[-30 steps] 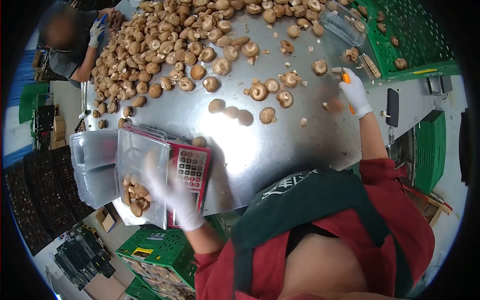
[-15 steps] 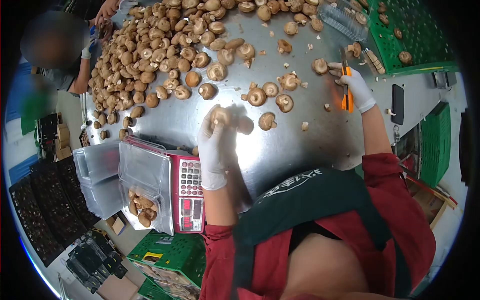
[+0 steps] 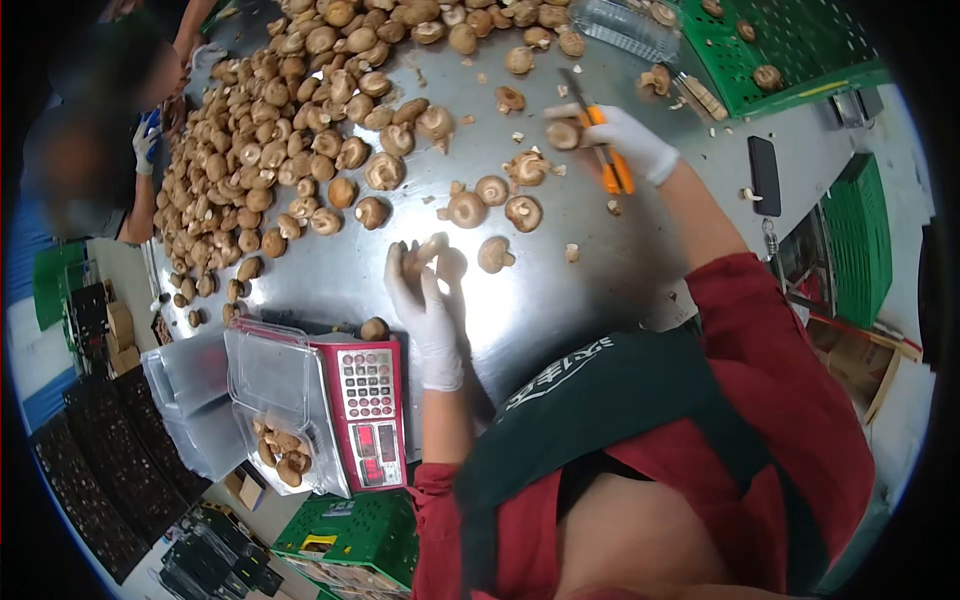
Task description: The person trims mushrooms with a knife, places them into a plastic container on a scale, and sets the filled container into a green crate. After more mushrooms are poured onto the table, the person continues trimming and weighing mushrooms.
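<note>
My left hand (image 3: 428,325), in a white glove, grips a mushroom (image 3: 426,254) between thumb and fingers, just above the metal table (image 3: 620,290). My right hand (image 3: 637,147), gloved too, is closed around an orange utility knife (image 3: 616,172) with its blade pointing away from me. Another mushroom (image 3: 563,134) is at the fingertips of that hand, beside the blade. Several loose mushrooms (image 3: 466,209) lie on the table between my hands, some stem up. A large heap of mushrooms (image 3: 270,130) covers the far left.
A red scale (image 3: 372,410) stands at the left edge, carrying a clear plastic tray (image 3: 285,455) with mushrooms. A green crate (image 3: 800,60), a black phone (image 3: 764,176) and a wooden-handled tool (image 3: 703,98) are on the right. A co-worker's gloved hand (image 3: 145,145) is beyond the heap.
My right hand has moved left with the utility knife and mushroom, nearer my left hand. The mushroom in my left hand has tilted. The whole view has shifted slightly.
</note>
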### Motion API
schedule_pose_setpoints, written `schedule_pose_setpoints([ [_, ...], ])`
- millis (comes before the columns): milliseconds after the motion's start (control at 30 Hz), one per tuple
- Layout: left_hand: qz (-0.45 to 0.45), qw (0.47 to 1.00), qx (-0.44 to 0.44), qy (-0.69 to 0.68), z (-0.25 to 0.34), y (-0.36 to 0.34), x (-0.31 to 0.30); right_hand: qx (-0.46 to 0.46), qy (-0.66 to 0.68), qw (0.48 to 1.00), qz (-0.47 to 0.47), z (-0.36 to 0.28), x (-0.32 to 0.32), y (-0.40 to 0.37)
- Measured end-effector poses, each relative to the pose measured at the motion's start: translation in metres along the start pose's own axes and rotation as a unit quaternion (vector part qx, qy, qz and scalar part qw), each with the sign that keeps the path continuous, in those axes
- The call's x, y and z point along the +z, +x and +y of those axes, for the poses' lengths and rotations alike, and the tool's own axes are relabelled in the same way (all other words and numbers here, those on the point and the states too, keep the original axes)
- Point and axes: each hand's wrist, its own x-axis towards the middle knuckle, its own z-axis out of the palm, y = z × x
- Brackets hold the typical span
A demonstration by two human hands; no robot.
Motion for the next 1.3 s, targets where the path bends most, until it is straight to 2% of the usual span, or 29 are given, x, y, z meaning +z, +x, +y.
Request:
schedule_pose_setpoints([
  [67,-0.030,0.997,-0.061,0.048,0.009,0.001,0.021,0.007,-0.003,0.998,-0.057,-0.006,0.020,0.017],
  [100,-0.005,0.992,-0.073,-0.098,0.009,-0.001,0.041,0.001,-0.015,0.997,-0.077,-0.004,0.030,0.027],
  [133,-0.028,0.999,-0.013,-0.043,-0.016,0.005,0.042,-0.015,-0.018,0.995,-0.095,0.002,0.036,0.037],
  [200,-0.062,0.997,-0.039,-0.031,-0.003,0.012,0.060,-0.035,-0.026,0.991,-0.130,0.007,0.044,0.051],
  [233,-0.090,0.996,-0.006,0.013,-0.001,0.015,0.067,-0.038,-0.031,0.988,-0.147,0.004,0.048,0.054],
  [300,-0.093,0.995,-0.040,-0.013,-0.003,0.013,0.079,-0.017,-0.041,0.983,-0.177,-0.004,0.048,0.048],
  [400,-0.120,0.992,0.039,0.029,-0.011,0.002,0.097,0.019,-0.060,0.976,-0.210,0.002,0.036,0.033],
  [433,-0.134,0.982,0.103,0.079,-0.012,-0.004,0.104,0.056,-0.049,0.979,-0.189,-0.002,0.033,0.016],
  [467,-0.149,0.967,0.166,0.126,-0.013,-0.013,0.112,0.055,-0.046,0.981,-0.178,0.002,0.029,0.005],
  [500,-0.155,0.966,0.172,0.112,-0.011,-0.024,0.122,0.055,-0.044,0.984,-0.164,0.008,0.023,-0.007],
  [533,-0.162,0.970,0.148,0.103,-0.013,-0.033,0.130,0.057,-0.040,0.987,-0.146,0.010,0.018,-0.023],
  [600,-0.184,0.975,0.093,0.086,-0.017,-0.055,0.143,0.050,-0.115,0.989,-0.084,0.016,0.002,-0.057],
  [767,-0.327,0.934,0.124,0.071,-0.007,-0.102,0.181,0.090,-0.109,0.990,0.019,0.045,-0.029,-0.153],
  [800,-0.363,0.925,0.097,0.064,-0.009,-0.113,0.188,0.093,-0.102,0.990,0.031,0.050,-0.032,-0.172],
  [867,-0.442,0.885,0.105,0.096,-0.008,-0.134,0.201,0.044,-0.145,0.986,0.069,0.103,-0.052,-0.206],
  [933,-0.478,0.863,0.133,0.094,-0.011,-0.154,0.217,0.116,-0.129,0.979,0.109,0.086,-0.045,-0.259],
  [967,-0.503,0.855,0.110,0.064,0.002,-0.162,0.222,0.134,-0.175,0.966,0.133,0.106,-0.049,-0.277],
  [1000,-0.535,0.840,0.091,0.010,0.005,-0.171,0.227,0.164,-0.129,0.961,0.180,0.081,-0.034,-0.298],
  [1033,-0.564,0.822,0.061,-0.051,0.011,-0.178,0.233,0.073,-0.073,0.979,0.178,0.108,-0.039,-0.320],
  [1067,-0.593,0.797,0.033,-0.114,0.016,-0.182,0.238,0.078,-0.017,0.980,0.182,0.113,-0.038,-0.338],
  [1133,-0.645,0.754,-0.037,-0.117,0.020,-0.186,0.237,0.079,-0.085,0.964,0.240,0.127,-0.035,-0.364],
  [1233,-0.662,0.748,0.024,-0.034,0.021,-0.161,0.222,0.072,-0.017,0.950,0.304,0.130,-0.025,-0.371],
  [1300,-0.598,0.801,0.026,0.003,0.024,-0.129,0.203,0.052,0.001,0.945,0.322,0.125,-0.025,-0.356],
])
